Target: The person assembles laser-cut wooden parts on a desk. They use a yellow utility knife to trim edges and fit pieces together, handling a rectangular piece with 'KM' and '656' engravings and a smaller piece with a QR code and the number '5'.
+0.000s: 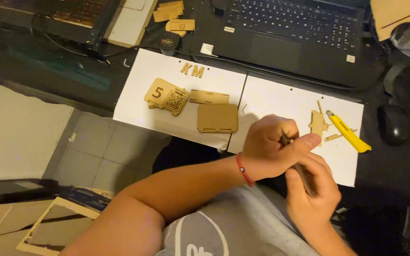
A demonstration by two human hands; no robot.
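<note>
Your left hand (274,144) reaches in from the lower left with the forearm crossing your lap, a red bracelet (244,169) round the wrist, and its fingers are curled over with the thumb stretched out to the right, pinching the upper end of a thin dark wooden piece (299,168). Your right hand (312,192) comes up from below, just under the left and touching it, with its fingers wrapped around the lower part of the same piece, so both hands grasp it together above the near edge of the desk. The piece runs slantwise between the two hands; its exact shape is hard to tell in the dim light. Behind your hands two white paper sheets (281,99) lie side by side on the dark desk (43,71). On the left sheet rest a small stack of wooden tags (166,96), a plain rectangular wooden panel (218,118), a narrower slotted strip (209,96) just above it, and two cut-out wooden letters (192,70). On the right sheet, near your left thumb, lie a small cut-out wooden figure (318,122) and a yellow utility knife (349,132) just beside it. A black laptop (295,33) sits open beyond the sheets, and a dark computer mouse (394,124) lies to the right. Below the desk edge you see pale floor tiles (105,151) and cardboard offcuts (48,227) at the lower left.
</note>
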